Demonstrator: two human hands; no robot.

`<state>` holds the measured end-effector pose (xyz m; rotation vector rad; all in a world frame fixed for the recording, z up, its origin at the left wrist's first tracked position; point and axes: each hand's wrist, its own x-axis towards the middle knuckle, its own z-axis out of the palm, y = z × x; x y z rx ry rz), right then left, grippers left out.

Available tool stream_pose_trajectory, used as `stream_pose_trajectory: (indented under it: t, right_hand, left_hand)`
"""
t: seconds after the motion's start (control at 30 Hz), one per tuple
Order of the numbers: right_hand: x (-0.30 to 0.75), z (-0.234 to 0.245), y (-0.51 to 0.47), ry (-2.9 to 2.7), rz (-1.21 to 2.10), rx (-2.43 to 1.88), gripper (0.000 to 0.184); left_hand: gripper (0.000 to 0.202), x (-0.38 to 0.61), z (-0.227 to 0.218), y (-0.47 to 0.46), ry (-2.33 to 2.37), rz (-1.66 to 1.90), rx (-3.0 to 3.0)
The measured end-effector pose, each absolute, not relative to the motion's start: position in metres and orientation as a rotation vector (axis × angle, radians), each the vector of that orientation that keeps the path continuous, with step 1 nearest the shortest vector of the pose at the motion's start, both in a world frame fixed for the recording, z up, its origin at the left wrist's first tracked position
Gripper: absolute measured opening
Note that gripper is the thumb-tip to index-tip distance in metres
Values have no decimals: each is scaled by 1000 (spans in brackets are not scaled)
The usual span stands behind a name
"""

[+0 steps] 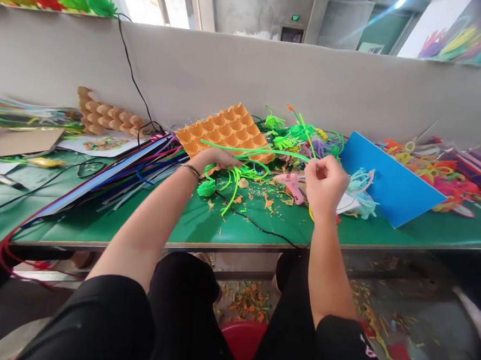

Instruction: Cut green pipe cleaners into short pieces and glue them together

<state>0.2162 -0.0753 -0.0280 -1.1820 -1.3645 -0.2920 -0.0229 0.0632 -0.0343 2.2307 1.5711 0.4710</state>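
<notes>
My right hand (325, 182) is closed in a pinch on a bright green pipe cleaner (285, 152), which stretches left across the front of the egg tray. Another green stem with an orange tip (290, 108) rises from near the same fingers. My left hand (220, 158) reaches over a loose heap of green pipe cleaners (245, 172), its fingers stretched out and partly hidden at the tips. Below it lies a small green fuzzy ball (206, 187). Beside my right hand rests a pink glue gun (292, 186).
An orange egg tray (227, 127) leans behind my hands. A blue board (391, 178) stands tilted on the right, before a colourful pile (424, 169). Bundled stems and a long board (106, 177) lie left. A black cord (262, 228) crosses the green table (193, 223).
</notes>
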Motion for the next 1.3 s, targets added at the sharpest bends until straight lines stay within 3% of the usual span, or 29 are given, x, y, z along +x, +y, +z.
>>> stream_pose_trajectory:
  t: [0.07,0.2,0.37,0.53,0.67,0.83,0.97,1.3]
  right_hand:
    - [210,-35,-77,-1401,-254,-1200,25]
    - [191,-53,-85,-1464,-104,-1257,25]
    - [161,-80,-107,-1668,244,-1252,27]
    - [143,-98,-138,-2006,625,-1104,26]
    - [153,-96,-141,-2046,963,-1011,24]
    - [170,-79,-120,-1681,1006,-933,34]
    - [164,-68,-107,-1714,1002,-892,39]
    - [164,-97,-82,-1769,1252,-902,47]
  left_hand:
    - [23,-34,-17,47,1385,360,2040]
    - [29,-37,-3,3,1056,765,1611]
    - [21,-17,-22,-26,774,1017,1218]
    - [28,-7,-34,-30,722,1180,1102]
    - [29,-1,-48,-55,679,1135,1171]
    - [33,9,-78,-97,672,987,1296]
    - [41,18,-97,-112,735,902,1417]
    - [50,23,-114,-93,781,726,1610]
